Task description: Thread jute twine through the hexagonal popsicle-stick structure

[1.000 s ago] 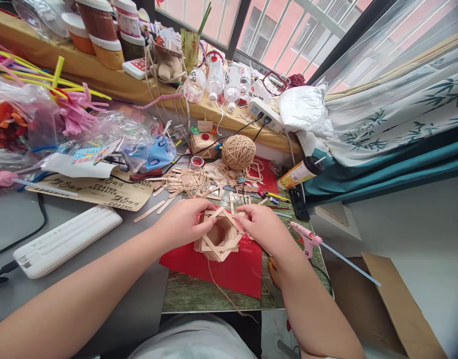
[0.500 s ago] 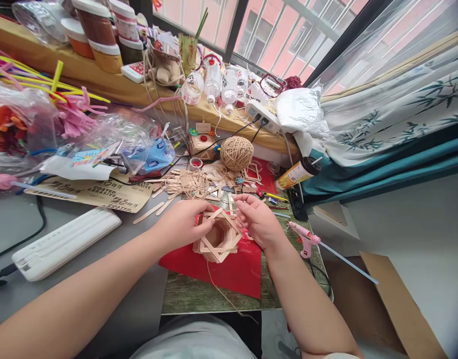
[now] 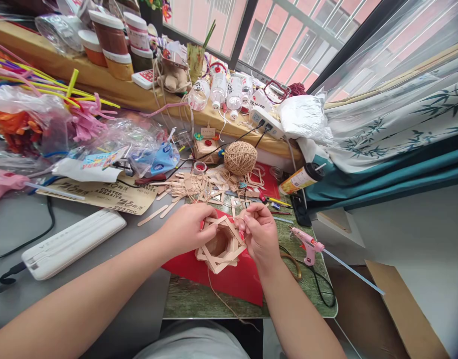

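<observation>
My left hand (image 3: 193, 227) grips the far left side of a pot-like holder (image 3: 216, 262) built of stacked craft sticks, thumb over its rim. The holder's sticks cross in a star-like pattern around an open middle. My right hand (image 3: 259, 229) is closed in a pinch by the holder's right edge, on what looks like a thin strand of twine; its fingertips partly hide it. A loose length of twine (image 3: 229, 305) trails from the holder's near side toward the table edge. Beneath lies a red sheet (image 3: 229, 284).
Loose craft sticks (image 3: 154, 215) and a twine ball (image 3: 240, 157) lie beyond my hands. To the right are a pink glue gun (image 3: 307, 244), scissors (image 3: 294, 264) and a drink cup (image 3: 301, 178). A white power strip (image 3: 75, 244) and plastic bags (image 3: 127, 134) are at left.
My right hand has come down against the holder's right edge, its fingers more closed. The holder has tipped slightly in my left hand. Scissors now show beside my right wrist.
</observation>
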Tool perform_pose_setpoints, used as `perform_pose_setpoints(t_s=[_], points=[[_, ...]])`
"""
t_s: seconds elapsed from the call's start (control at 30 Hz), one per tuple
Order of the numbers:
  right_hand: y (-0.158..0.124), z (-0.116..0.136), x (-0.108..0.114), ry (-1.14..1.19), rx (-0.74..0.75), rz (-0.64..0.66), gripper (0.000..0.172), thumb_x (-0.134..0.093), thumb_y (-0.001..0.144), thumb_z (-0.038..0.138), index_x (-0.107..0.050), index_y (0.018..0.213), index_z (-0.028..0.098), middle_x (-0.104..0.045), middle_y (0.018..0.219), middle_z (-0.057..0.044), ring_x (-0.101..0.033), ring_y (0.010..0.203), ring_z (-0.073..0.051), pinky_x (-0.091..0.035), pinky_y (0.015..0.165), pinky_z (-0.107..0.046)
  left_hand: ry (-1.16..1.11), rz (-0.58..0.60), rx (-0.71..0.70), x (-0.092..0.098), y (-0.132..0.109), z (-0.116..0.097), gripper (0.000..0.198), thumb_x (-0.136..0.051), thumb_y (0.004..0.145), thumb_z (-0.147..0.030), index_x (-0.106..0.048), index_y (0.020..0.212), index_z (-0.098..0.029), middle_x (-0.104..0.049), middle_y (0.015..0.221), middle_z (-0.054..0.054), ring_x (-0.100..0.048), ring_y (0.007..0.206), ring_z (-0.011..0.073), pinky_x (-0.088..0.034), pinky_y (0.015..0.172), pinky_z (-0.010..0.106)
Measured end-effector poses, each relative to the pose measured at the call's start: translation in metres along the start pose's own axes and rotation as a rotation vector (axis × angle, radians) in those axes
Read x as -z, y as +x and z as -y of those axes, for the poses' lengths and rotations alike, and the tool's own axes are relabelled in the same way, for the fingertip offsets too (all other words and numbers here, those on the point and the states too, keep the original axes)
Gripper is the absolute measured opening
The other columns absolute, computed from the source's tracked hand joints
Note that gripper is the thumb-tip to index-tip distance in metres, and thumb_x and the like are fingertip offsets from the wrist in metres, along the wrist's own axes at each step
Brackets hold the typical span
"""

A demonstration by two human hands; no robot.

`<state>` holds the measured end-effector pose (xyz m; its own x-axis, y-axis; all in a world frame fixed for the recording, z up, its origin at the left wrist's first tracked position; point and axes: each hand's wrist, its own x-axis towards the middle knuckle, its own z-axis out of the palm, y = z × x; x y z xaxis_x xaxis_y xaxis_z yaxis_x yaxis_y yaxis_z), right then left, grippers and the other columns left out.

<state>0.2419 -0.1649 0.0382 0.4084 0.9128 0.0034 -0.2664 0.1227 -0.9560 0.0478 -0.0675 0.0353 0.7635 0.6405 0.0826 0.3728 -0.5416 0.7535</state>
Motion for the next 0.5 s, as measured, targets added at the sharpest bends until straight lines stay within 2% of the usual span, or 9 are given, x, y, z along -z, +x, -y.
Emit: perform_pose_setpoints(t_s=[0.07,0.13,0.2,0.3,0.4,0.5], points=[[0.004,0.003,0.000,-0.085,-0.045,0.005,0.021,-0.080,0.083,0.032,-0.065,0.096,0.026,-0.065,0.067,0.005,-0.062,0.065,-0.015,-0.051,0.067,-0.029,-0.028,0.061,0.011,0.003,-0.001,0.000,0.021,-0.062,0.095,-0.041,-0.073,0.092,-0.023,-0.077,0.091,0.004,-0.068,0.085,0.0223,-0.048,0.075,0.033],[0.008,0.006,0.003,-0.148,-0.096,0.031,0.023,-0.080,0.083,0.031,-0.067,0.100,0.024,-0.067,0.069,0.004,-0.065,0.066,-0.015,-0.052,0.068,-0.028,-0.045,0.114,0.045,0.007,-0.003,0.002,0.025,-0.064,0.095,-0.047,-0.073,0.092,-0.023,-0.078,0.094,0.004,-0.069,0.086,0.0224,-0.049,0.074,0.033],[0.010,0.011,0.006,-0.177,-0.133,0.075,0.025,-0.081,0.082,0.029,-0.068,0.103,0.023,-0.065,0.065,0.006,-0.063,0.061,-0.013,-0.050,0.067,-0.026,-0.049,0.122,0.077,0.010,-0.003,0.004,0.028,-0.066,0.095,-0.052,-0.073,0.096,-0.024,-0.079,0.101,0.003,-0.071,0.092,0.0231,-0.050,0.077,0.033],[0.009,0.016,0.006,-0.204,-0.154,0.120,0.025,-0.079,0.082,0.026,-0.068,0.104,0.022,-0.062,0.062,0.008,-0.058,0.056,-0.010,-0.045,0.062,-0.024,-0.075,0.124,0.077,0.011,0.002,0.002,0.031,-0.065,0.098,-0.053,-0.074,0.112,-0.027,-0.080,0.118,0.002,-0.073,0.109,0.0242,-0.054,0.090,0.034],[0.004,0.013,0.001,-0.188,-0.156,0.061,0.023,-0.077,0.081,0.026,-0.067,0.102,0.022,-0.062,0.063,0.007,-0.056,0.056,-0.010,-0.043,0.059,-0.023,-0.067,0.177,0.036,0.009,0.014,-0.005,0.035,-0.067,0.096,-0.050,-0.074,0.124,-0.030,-0.079,0.128,0.001,-0.073,0.119,0.0251,-0.054,0.099,0.035],[-0.002,0.005,-0.005,-0.109,-0.112,-0.052,0.024,-0.078,0.078,0.026,-0.065,0.099,0.023,-0.061,0.067,0.008,-0.057,0.057,-0.010,-0.045,0.059,-0.023,0.022,0.215,0.053,0.007,0.027,-0.014,0.033,-0.068,0.091,-0.042,-0.076,0.120,-0.029,-0.081,0.121,0.000,-0.074,0.112,0.0251,-0.054,0.092,0.034]])
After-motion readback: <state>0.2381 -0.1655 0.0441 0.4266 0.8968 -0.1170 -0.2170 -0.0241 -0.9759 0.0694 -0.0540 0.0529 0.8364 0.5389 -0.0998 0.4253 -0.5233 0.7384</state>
